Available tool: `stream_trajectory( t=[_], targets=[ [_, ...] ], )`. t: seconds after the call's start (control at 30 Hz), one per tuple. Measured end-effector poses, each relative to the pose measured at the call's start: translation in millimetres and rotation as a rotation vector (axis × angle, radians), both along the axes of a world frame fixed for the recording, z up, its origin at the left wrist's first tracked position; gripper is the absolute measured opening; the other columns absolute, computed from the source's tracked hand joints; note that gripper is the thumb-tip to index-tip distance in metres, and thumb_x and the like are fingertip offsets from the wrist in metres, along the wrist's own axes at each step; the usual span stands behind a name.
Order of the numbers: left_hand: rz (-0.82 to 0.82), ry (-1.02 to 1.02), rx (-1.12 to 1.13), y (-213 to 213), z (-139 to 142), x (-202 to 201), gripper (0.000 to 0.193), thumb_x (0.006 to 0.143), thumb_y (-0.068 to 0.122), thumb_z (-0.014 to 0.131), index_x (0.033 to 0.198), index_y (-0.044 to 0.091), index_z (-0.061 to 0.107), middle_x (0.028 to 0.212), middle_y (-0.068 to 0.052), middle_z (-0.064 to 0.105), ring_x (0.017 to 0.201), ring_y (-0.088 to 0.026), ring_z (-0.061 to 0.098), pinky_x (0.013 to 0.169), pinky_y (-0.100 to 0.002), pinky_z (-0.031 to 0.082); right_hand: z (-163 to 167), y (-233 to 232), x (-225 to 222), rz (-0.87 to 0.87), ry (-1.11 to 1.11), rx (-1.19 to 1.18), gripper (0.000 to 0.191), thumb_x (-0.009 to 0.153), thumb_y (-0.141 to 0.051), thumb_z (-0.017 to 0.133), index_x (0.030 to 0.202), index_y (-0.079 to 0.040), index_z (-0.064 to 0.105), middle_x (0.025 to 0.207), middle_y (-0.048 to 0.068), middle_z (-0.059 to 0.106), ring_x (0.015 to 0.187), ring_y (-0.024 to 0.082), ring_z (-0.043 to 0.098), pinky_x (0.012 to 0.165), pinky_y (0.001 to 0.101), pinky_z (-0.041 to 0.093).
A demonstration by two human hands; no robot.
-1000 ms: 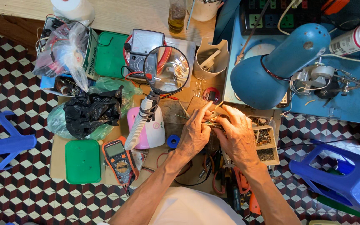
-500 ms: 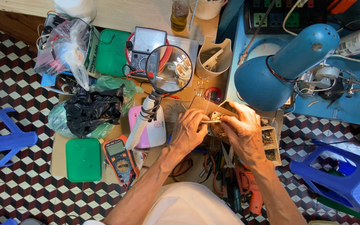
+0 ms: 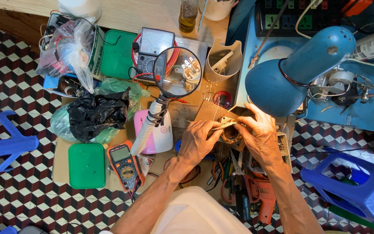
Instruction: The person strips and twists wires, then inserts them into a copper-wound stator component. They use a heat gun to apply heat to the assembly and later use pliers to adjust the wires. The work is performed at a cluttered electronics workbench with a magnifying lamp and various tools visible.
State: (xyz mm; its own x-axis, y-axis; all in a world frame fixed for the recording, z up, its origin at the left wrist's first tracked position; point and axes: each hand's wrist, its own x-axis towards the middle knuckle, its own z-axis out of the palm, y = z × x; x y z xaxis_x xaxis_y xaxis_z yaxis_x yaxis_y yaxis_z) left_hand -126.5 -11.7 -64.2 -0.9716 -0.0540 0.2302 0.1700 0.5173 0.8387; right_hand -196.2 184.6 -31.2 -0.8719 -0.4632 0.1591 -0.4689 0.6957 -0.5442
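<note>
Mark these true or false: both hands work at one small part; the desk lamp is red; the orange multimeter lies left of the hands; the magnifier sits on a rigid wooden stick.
1. Both the left hand and right hand work at one small round part. True.
2. The desk lamp is red. False: it is blue.
3. The orange multimeter lies left of the hands. True.
4. The magnifier sits on a wooden stick. False: a ribbed flexible neck.

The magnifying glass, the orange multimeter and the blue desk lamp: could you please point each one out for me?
Magnifying glass point(image 3: 177, 72): head view, middle of the round lens.
Orange multimeter point(image 3: 125, 167): head view, on the body just above the dial.
Blue desk lamp point(image 3: 297, 71): head view, on the rounded shade.
</note>
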Motion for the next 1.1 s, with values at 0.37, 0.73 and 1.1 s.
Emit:
stream_trajectory(
  t=[0.37, 0.73, 1.1],
  targets=[
    [0.108, 0.011, 0.045, 9.4, -1.4, 1.7, 0.017, 0.093, 0.014, 0.075, 0.106, 0.008, 0.066, 0.093, -0.010, 0.073, 0.088, -0.028, 0.071, 0.082, -0.040, 0.053, 14.5, -3.3, -2.0, -0.061, -0.130, -0.031, 0.037, 0.090, -0.022, 0.076, 0.123, -0.007, 0.068, 0.145, 0.015, 0.059, 0.137, 0.035, 0.051, 0.114, 0.0457, 0.038],
    [0.108, -0.048, 0.059, 12.5, -3.9, 4.6, 0.016, 0.093, 0.014, 0.075, 0.104, 0.007, 0.067, 0.089, -0.010, 0.072, 0.083, -0.027, 0.070, 0.080, -0.041, 0.054, 32.6, -8.2, 13.9, -0.478, -0.432, -0.338, 0.037, 0.102, -0.029, 0.059, 0.130, -0.007, 0.069, 0.126, 0.009, 0.072, 0.117, 0.016, 0.065, 0.102, 0.0294, 0.048],
    [0.079, 0.024, 0.014, 10.8, -1.1, 9.1, 0.017, 0.093, 0.013, 0.074, 0.106, 0.007, 0.066, 0.092, -0.009, 0.072, 0.088, -0.026, 0.071, 0.087, -0.041, 0.051, -6.2, -13.6, -24.6, -0.409, -0.782, -0.506, 0.041, 0.095, -0.029, 0.069, 0.125, -0.001, 0.070, 0.116, 0.005, 0.072, 0.107, 0.012, 0.065, 0.095, 0.0258, 0.048]
  ],
)
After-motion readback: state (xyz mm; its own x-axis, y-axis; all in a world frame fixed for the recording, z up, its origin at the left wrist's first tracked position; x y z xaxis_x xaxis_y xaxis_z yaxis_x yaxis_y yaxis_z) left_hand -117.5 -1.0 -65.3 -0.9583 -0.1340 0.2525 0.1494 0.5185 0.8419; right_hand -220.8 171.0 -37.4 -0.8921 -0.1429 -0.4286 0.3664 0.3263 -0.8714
